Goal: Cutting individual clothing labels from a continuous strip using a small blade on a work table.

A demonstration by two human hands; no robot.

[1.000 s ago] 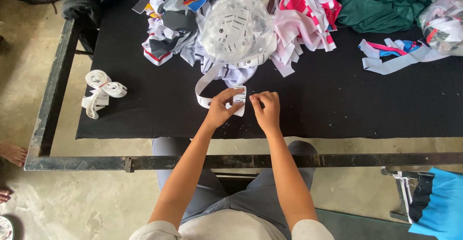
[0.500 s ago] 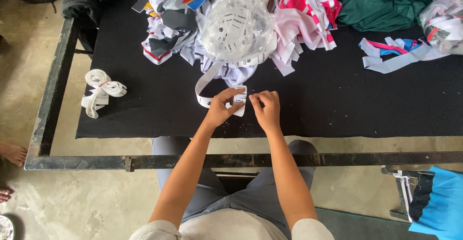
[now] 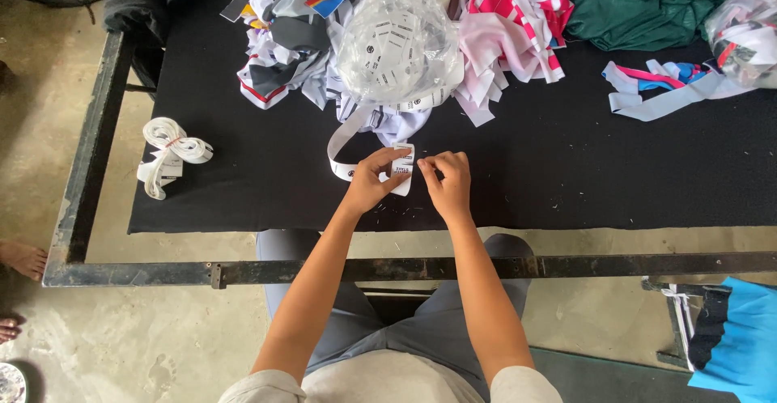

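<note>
Both hands pinch the folded end of a white label strip [image 3: 402, 168] above the black desk [image 3: 566, 176]: left hand [image 3: 374, 180] and right hand [image 3: 447, 180] grasping it, near a clear bag of strips [image 3: 396, 43].

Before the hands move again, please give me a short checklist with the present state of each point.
1. Left hand pinches the white label strip: ok.
2. Right hand touches the strip's end: ok, fingertips meet it.
3. Strip runs free back to the clear bag of labels: ok, one loose loop on the black mat.
4. Strip is flat, not twisted: cannot tell.
5. Mat near the hands is free of scraps: ok, only small thread bits.
6. Tied white bundle lies apart, at the mat's left edge: ok.
</note>
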